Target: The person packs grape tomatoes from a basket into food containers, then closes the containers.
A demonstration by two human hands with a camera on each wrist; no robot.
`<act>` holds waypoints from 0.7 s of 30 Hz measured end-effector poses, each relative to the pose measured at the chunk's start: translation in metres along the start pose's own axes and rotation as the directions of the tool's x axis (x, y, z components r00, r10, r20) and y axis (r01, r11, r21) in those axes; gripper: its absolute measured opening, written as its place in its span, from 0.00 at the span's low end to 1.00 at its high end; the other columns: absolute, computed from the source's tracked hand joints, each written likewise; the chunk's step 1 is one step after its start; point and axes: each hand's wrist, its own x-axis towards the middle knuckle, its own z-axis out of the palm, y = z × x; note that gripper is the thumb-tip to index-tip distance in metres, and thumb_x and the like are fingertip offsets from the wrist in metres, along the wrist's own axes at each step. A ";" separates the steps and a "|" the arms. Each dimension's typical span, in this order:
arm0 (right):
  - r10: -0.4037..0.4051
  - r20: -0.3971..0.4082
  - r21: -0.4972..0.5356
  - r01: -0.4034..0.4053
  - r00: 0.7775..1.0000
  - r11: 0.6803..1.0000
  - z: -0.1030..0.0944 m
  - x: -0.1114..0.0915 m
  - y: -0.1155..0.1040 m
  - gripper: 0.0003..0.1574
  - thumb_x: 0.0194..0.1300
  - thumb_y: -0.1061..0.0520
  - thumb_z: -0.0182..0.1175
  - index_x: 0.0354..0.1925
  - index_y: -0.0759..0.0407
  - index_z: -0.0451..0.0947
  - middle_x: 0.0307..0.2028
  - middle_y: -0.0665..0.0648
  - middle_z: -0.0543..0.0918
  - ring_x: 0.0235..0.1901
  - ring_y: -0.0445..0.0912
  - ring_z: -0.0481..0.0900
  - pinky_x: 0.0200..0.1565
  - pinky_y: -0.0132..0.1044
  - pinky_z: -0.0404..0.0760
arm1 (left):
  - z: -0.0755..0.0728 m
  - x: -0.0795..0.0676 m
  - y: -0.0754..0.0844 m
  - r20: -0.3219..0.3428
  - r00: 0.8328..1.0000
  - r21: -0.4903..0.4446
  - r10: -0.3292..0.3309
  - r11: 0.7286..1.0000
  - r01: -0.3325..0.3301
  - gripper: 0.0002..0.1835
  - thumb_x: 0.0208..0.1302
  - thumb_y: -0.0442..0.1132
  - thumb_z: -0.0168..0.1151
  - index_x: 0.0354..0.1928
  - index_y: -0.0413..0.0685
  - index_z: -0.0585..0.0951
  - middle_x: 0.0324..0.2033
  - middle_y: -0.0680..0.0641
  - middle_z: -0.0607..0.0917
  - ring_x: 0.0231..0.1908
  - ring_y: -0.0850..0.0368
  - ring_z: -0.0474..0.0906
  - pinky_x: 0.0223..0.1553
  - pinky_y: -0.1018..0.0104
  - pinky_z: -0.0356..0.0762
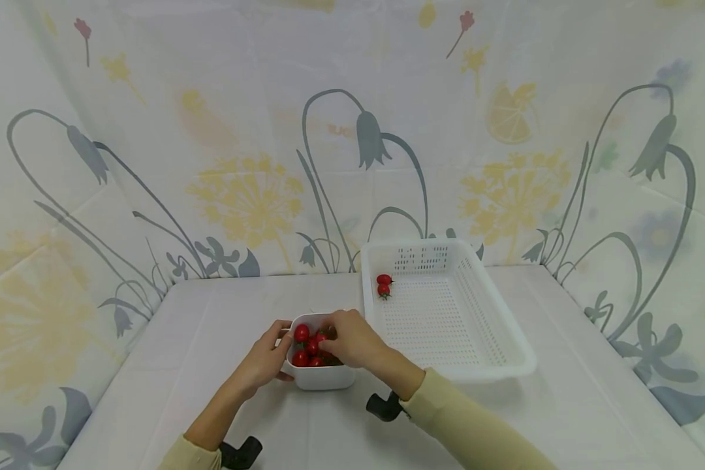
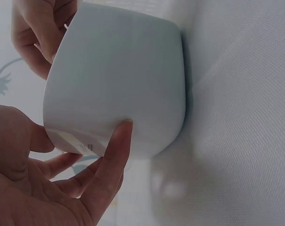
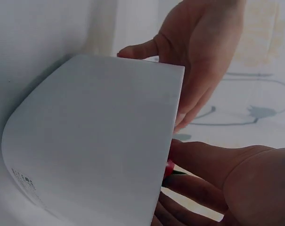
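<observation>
A small white container (image 1: 324, 378) stands on the table, with several red cherry tomatoes (image 1: 300, 358) inside. My left hand (image 1: 263, 361) grips its left side, thumb at the rim and fingers spread along the outer wall, as the left wrist view shows. My right hand (image 1: 352, 338) reaches over the right rim into the container. In the right wrist view, a cherry tomato (image 3: 169, 167) with a green stem shows between thumb and fingers, partly hidden by the container wall (image 3: 100, 136). The right fingertips are mostly hidden.
A large white perforated basket (image 1: 519, 352) stands right of the container, close to it. Two cherry tomatoes (image 1: 384, 279) lie in its far left corner. A white cloth covers the table (image 1: 211, 313), and a flower-printed curtain (image 1: 341, 196) rises behind.
</observation>
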 end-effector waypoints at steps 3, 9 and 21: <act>-0.013 0.003 -0.078 0.013 1.000 0.997 0.004 0.001 -0.001 0.08 0.66 0.61 0.68 0.44 0.62 0.86 0.35 0.53 0.87 0.35 0.45 0.78 0.38 0.34 0.85 | 0.000 0.000 0.000 0.000 1.000 -0.001 -0.001 1.000 0.001 0.18 0.81 0.37 0.46 0.67 0.40 0.68 0.66 0.30 0.70 0.61 0.29 0.73 0.31 0.52 0.89; -0.019 0.009 -0.189 0.021 1.000 0.982 0.014 0.005 -0.001 0.03 0.65 0.61 0.69 0.34 0.60 0.84 0.25 0.48 0.81 0.28 0.42 0.74 0.30 0.29 0.78 | 0.000 0.000 -0.002 -0.003 1.000 -0.006 -0.004 1.000 0.004 0.18 0.81 0.37 0.46 0.67 0.40 0.68 0.66 0.31 0.71 0.60 0.30 0.73 0.31 0.52 0.89; -0.022 0.031 -0.243 0.029 0.999 0.970 0.013 0.005 -0.005 0.09 0.63 0.61 0.72 0.41 0.61 0.84 0.32 0.52 0.85 0.34 0.44 0.78 0.40 0.34 0.85 | 0.000 0.000 -0.001 0.001 1.000 -0.001 0.010 1.000 -0.010 0.18 0.81 0.38 0.46 0.67 0.40 0.67 0.66 0.30 0.70 0.60 0.29 0.74 0.30 0.52 0.89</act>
